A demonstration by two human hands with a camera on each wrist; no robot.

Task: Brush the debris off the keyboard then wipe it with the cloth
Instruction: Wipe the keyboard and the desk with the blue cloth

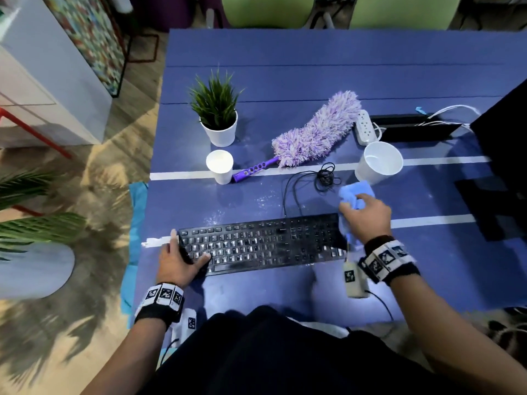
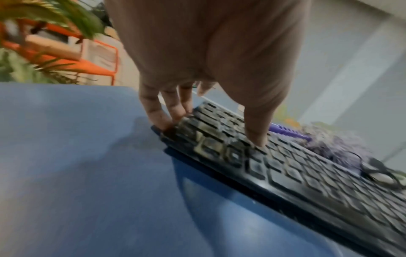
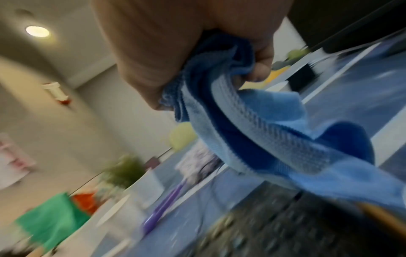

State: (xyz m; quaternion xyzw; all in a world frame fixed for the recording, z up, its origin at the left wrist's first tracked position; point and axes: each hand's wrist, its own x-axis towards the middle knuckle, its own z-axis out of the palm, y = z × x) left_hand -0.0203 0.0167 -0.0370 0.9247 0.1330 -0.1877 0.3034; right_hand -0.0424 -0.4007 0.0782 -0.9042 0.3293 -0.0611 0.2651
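Observation:
A black keyboard (image 1: 262,246) lies across the near part of the blue table (image 1: 313,67). My left hand (image 1: 182,258) rests on its left end, thumb on the keys and straight fingers against the left edge (image 2: 211,128). My right hand (image 1: 368,215) grips a bunched blue cloth (image 1: 356,192) at the keyboard's right end; the cloth (image 3: 274,139) trails from the fist (image 3: 208,83) over the blurred keys (image 3: 285,226). The purple duster (image 1: 313,132) lies untouched behind the keyboard, handle toward the left. White specks (image 1: 265,199) dot the table behind the keys.
A small white cup (image 1: 219,166) and a potted plant (image 1: 218,118) stand back left. A larger white cup (image 1: 379,162), a power strip (image 1: 365,126) and a coiled black cable (image 1: 326,176) sit back right. A dark screen (image 1: 504,155) stands at the right edge.

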